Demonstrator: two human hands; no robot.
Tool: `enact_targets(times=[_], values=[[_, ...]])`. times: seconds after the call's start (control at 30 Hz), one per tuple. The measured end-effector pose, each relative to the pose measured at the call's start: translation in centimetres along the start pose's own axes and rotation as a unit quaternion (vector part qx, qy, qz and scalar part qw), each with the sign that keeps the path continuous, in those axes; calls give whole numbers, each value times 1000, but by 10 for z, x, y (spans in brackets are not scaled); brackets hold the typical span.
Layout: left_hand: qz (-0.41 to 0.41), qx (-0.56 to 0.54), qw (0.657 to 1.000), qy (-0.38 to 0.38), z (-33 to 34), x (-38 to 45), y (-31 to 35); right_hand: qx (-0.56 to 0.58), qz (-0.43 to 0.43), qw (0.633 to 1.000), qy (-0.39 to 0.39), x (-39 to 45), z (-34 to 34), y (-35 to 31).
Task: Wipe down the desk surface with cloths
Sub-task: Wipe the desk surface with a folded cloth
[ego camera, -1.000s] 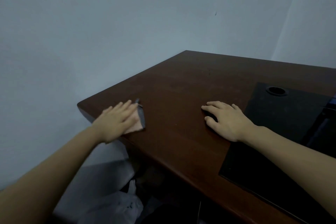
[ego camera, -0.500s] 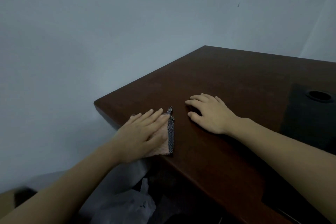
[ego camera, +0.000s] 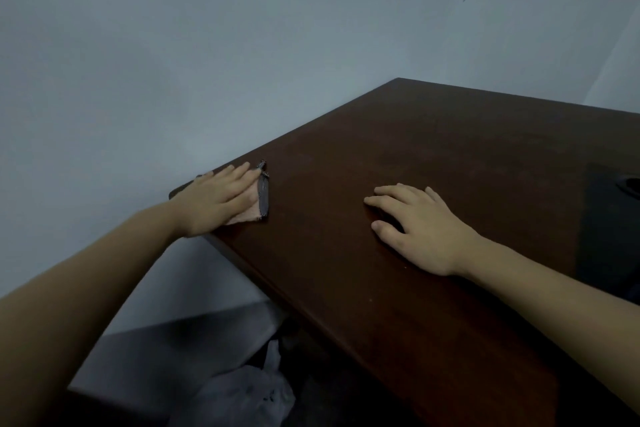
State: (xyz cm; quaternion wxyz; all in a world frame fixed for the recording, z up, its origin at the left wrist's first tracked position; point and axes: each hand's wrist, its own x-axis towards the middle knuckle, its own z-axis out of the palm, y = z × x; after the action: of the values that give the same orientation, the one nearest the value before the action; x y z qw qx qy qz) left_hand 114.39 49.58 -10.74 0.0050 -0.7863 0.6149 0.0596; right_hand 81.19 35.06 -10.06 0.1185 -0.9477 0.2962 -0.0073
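The dark brown wooden desk (ego camera: 433, 184) stands against a grey wall. The right hand (ego camera: 420, 227) rests flat and empty on it. The left hand (ego camera: 216, 199), fingers straight, presses a small pink cloth with dark trim (ego camera: 260, 199) at the corner; pushed outward, it could slide off the edge.

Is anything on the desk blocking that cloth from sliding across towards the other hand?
Nothing visible does. The left hand presses the cloth flat at the desk's near-left corner, and only bare wood lies between it and the right hand, which rests flat further right. A dark mat lies beyond that hand.
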Motion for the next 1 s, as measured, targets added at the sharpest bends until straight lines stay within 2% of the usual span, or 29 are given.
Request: enact_targets(times=[0.17,0.43,0.63,1.0], values=[[61,-31,998,-18,6,-22,-5,-2,3,1000,-3,-2,-1,-2],[51,-24,998,-17,-6,22,-22,-4,6,1000,-12,-2,-3,-2],[60,-11,998,-15,-8,63,-13,-5,9,1000,-18,-1,-4,-3],[18,17,1000,3,-11,141,14,-3,13,1000,-15,-1,-2,-3]])
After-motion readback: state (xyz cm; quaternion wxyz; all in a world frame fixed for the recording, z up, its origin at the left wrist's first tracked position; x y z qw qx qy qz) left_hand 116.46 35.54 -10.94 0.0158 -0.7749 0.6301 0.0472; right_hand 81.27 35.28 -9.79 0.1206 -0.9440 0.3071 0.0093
